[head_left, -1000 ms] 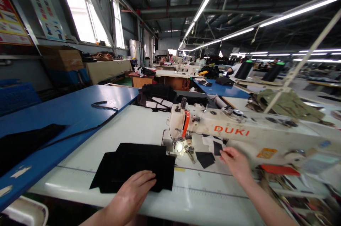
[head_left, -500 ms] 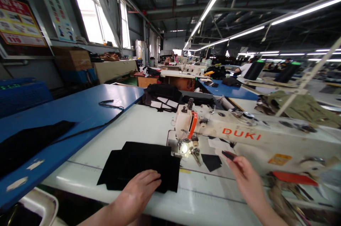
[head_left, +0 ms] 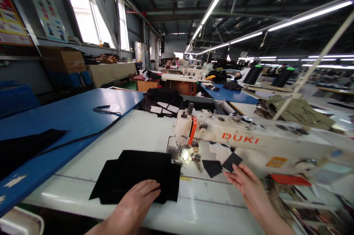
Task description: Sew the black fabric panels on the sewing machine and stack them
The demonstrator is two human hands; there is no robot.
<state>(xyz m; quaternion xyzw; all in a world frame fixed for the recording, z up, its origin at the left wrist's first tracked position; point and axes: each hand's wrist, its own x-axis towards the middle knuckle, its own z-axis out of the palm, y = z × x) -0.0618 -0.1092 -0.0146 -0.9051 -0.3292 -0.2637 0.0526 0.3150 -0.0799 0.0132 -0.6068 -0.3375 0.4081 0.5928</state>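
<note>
Large black fabric panel [head_left: 116,176], matte, w/ stepped corners & notched lower edge, lay flat on pale tabletop [head_left: 210,213], L of the sewing machine's needle. L hand [head_left: 138,198] rested on its lower R part, fingers laid out close together, pressing but not gripping. R hand [head_left: 249,183] pinched a small dark square [head_left: 232,161] btwn thumb & fingers, tilted up nr the machine; square looked plain, charcoal, straight-edged. A 2nd dark piece [head_left: 212,168], similar colour, lay just beside it on the tabletop.

White sewing machine [head_left: 212,128] bore "DUKI" in orange caps along its arm, plus an orange-yellow sticker [head_left: 276,162], text too small to read. Ruler scale [head_left: 221,204] ran along tabletop's front, nos. illegible. Red-&-yellow poster [head_left: 12,21], far L: wording blurred.
</note>
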